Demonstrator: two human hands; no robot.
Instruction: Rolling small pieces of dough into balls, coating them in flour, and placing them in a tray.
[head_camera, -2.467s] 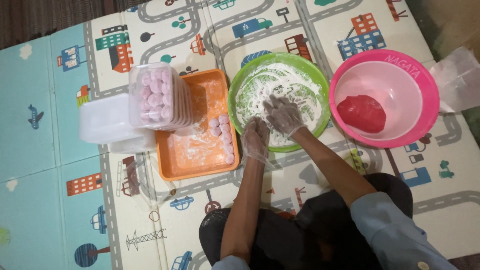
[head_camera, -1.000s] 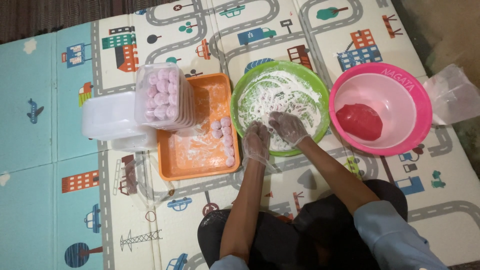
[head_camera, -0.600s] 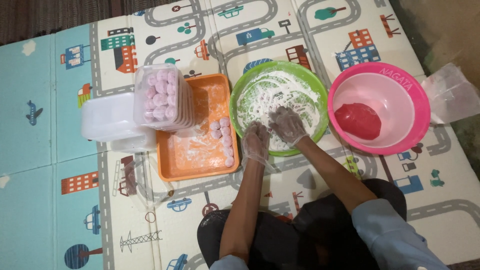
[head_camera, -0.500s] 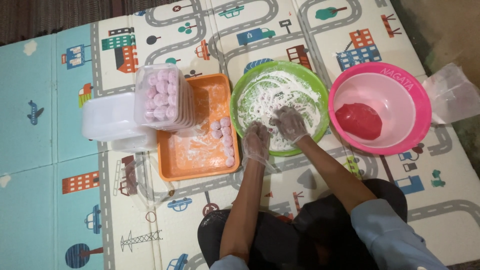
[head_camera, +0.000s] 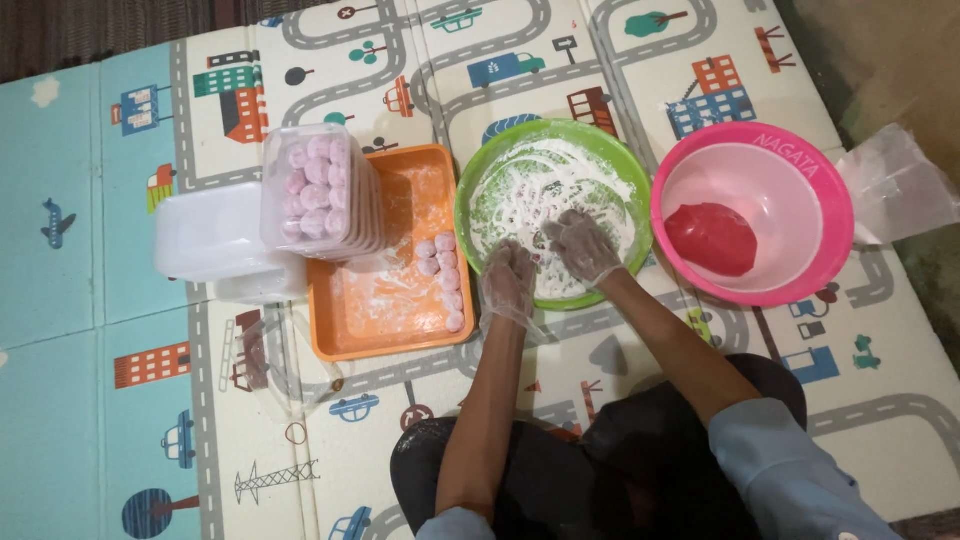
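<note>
- Two bare forearms were extended forward from the seated person's lap, with pale blue sleeves pushed up above the elbows.
- The left hand, covered by a thin clear plastic glove dusted white, was held at the near rim of the round green plastic bowl, fingers curled loosely downward; whether anything was pinched in it could not be told.
- The right hand, gloved likewise, was placed just inside the same rim, fingers bent and spread over the white flour; no piece could be seen held in it.
- The two hands were kept just beside each other, not touching.
- The floury bowl was set directly ahead of the person on the road-patterned foam play mat.
- Just left of the left hand, the square orange plastic tray was found touching the bowl's side, with a column of small pink dough balls lined along its right edge.
- A clear plastic box of pink balls was propped tilted on the tray's far-left corner, over white lidded containers.
- To the right, the round pink plastic basin holding a red dough lump was set against the green bowl.
- Open mat was left beyond the bowls and at the near left.
</note>
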